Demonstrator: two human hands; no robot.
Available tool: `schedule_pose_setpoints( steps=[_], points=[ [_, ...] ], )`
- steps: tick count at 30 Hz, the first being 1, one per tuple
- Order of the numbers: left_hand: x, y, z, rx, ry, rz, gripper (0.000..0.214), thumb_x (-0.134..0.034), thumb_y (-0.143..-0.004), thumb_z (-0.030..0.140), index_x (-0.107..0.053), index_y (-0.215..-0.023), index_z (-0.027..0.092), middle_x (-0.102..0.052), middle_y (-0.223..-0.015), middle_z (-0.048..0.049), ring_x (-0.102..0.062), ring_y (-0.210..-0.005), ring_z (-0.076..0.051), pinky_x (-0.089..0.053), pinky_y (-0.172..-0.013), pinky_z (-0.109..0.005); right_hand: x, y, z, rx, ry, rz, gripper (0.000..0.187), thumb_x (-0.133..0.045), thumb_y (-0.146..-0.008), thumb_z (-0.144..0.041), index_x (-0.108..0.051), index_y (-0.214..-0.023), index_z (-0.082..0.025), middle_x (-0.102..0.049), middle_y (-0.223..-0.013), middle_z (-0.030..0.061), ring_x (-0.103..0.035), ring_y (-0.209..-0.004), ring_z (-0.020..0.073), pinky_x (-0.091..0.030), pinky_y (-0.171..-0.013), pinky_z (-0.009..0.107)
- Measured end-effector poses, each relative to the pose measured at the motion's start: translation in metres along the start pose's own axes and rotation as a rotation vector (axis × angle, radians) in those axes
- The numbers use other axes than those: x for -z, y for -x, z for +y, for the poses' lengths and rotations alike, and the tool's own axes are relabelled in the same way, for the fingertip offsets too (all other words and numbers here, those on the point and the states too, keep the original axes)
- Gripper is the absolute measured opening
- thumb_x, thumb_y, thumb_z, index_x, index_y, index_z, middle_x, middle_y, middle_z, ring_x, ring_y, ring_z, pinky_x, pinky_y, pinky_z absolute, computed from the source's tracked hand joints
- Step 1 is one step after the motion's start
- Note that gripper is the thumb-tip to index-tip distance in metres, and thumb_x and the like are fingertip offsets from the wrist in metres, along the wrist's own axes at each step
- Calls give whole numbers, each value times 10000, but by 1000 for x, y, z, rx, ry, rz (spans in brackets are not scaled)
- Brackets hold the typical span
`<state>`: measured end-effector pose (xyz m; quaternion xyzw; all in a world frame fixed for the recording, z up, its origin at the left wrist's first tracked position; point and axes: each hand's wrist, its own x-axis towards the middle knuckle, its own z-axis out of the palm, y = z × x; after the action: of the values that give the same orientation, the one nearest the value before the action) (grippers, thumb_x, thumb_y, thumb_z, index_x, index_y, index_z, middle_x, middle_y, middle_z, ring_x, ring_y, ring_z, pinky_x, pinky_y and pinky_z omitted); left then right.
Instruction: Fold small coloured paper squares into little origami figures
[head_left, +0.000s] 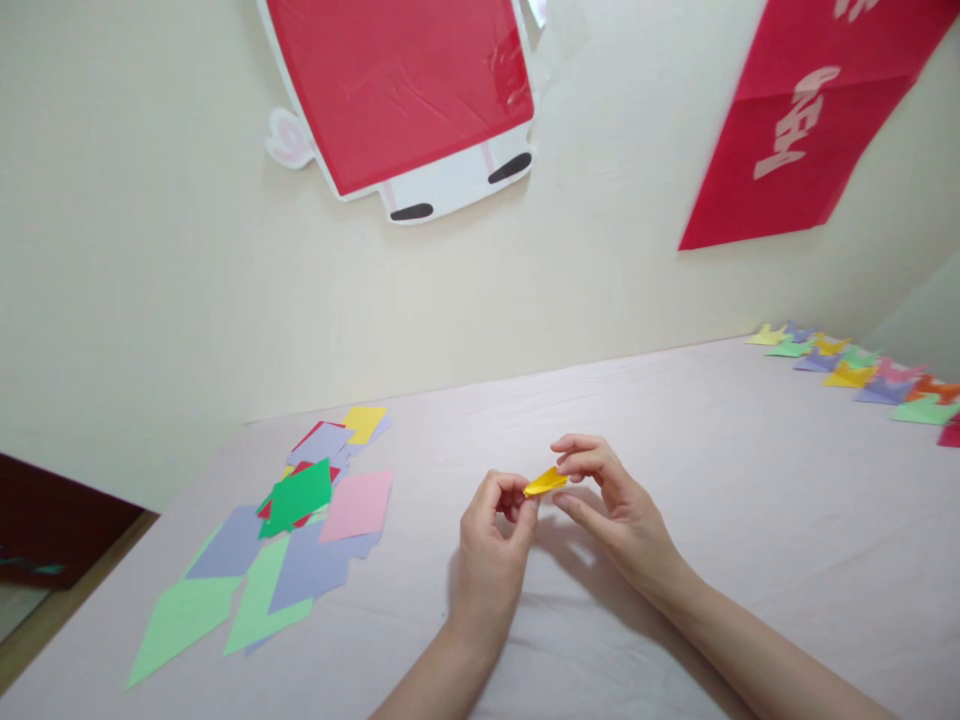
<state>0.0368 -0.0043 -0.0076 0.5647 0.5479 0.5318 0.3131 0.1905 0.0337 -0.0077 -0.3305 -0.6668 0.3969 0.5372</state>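
Note:
Pinched in my left hand is a small folded piece of yellow paper, raised a little over the pale cloth-covered surface. Its left end sits between my left thumb and index finger. My right hand is at the paper's right end, thumb and fingers spread apart, with the fingertips close to or touching its upper right edge; I cannot tell which. The paper's lower left corner is hidden by my left fingers.
Loose coloured paper sheets lie overlapping on the left of the pale surface. Several folded paper shapes stand in rows at the far right. Behind rises a white wall with a red-and-white cutout and a red banner.

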Motion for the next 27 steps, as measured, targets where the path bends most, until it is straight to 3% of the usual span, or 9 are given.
schedule_pose_setpoints(
  steps=[4,10,15,21,27],
  points=[
    [1,1,3,-47,-36,-34,51,-571,-893,219,-586,-846,211,-570,-760,36,-518,-711,-124,-386,-663,-217,0,0,-4,52,84,-61,132,-611,-867,-158,-665,-924,-264,-580,-1132,50,-514,-1151,227,-383,-998,370],
    [2,0,2,-77,-51,-73,53,-555,-904,200,-598,-876,212,-589,-801,23,-542,-744,-131,-400,-685,-225,0,-1,0,20,49,-79,80,-645,-861,-178,-677,-853,-251,-665,-902,25,-586,-947,210,-440,-872,341],
    [3,1,4,-68,-52,-95,89,-560,-918,251,-617,-865,207,-594,-807,12,-545,-759,-142,-404,-701,-236,2,-1,0,-57,0,-88,37,-672,-854,-253,-698,-834,-238,-666,-893,34,-588,-940,210,-441,-870,343],
    [3,0,7,-28,-46,-99,135,-563,-912,277,-617,-818,197,-590,-774,10,-530,-723,-143,-395,-677,-238,2,-3,0,-151,-49,-93,132,-688,-840,-341,-702,-787,-221,-657,-874,48,-589,-907,220,-443,-849,356],
    [2,0,6,11,-5,-125,162,-584,-906,326,-625,-824,192,-594,-766,9,-538,-722,-146,-398,-676,-235,1,-4,-2,-163,-46,-126,166,-675,-846,-367,-696,-778,-217,-649,-851,49,-579,-893,220,-433,-851,358]
  ],
)
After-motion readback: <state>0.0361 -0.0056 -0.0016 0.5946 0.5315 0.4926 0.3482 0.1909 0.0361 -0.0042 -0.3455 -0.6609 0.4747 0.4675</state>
